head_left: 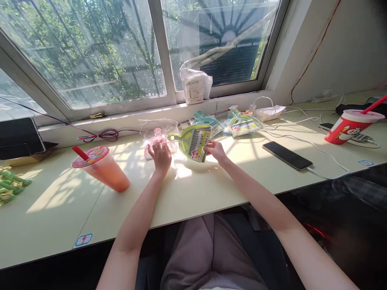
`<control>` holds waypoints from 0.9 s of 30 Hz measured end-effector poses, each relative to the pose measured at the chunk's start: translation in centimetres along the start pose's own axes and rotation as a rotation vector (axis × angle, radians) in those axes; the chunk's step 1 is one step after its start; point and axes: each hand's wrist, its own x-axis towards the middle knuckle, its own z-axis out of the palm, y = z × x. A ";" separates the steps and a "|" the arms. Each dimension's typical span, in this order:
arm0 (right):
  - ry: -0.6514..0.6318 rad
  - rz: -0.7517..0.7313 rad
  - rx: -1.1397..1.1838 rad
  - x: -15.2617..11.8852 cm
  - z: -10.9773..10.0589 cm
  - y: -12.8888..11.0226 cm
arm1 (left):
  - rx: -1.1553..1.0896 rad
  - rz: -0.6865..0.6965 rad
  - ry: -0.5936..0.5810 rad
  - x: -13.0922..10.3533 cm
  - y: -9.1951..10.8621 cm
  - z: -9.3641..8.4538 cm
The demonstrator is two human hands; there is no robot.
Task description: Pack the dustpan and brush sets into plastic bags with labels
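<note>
My right hand (pixel 216 152) grips the lower right edge of a small green dustpan (pixel 186 141) and holds it tilted above the table. A printed label with a barcode covers its wide end, and its looped handle points left. My left hand (pixel 161 156) is over a pink dustpan (pixel 157 136) in clear wrapping, with bent, slightly parted fingers that seem to rest on it. Behind the green one lie a teal dustpan (pixel 203 118) and a pale green dustpan (pixel 242 121), both with printed labels.
An orange-pink tumbler (pixel 105 171) with a red straw stands at left. On the right are a phone (pixel 287 156) with a white cable and a red cup (pixel 344 127). A tissue pack (pixel 195 89) sits on the sill. Bundled wires (pixel 104 135) lie below the window.
</note>
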 end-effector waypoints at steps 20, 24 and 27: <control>-0.148 0.031 0.146 -0.4 0.5 0.3 | -0.249 0.357 -0.024 -1.3 2.7 -0.2; -0.143 0.002 0.158 -0.4 0.5 0.6 | -0.353 0.086 0.177 -1.6 3.4 -0.6; -0.135 -0.046 0.178 -0.4 0.5 0.7 | -0.441 -0.208 0.454 -0.4 3.0 -1.8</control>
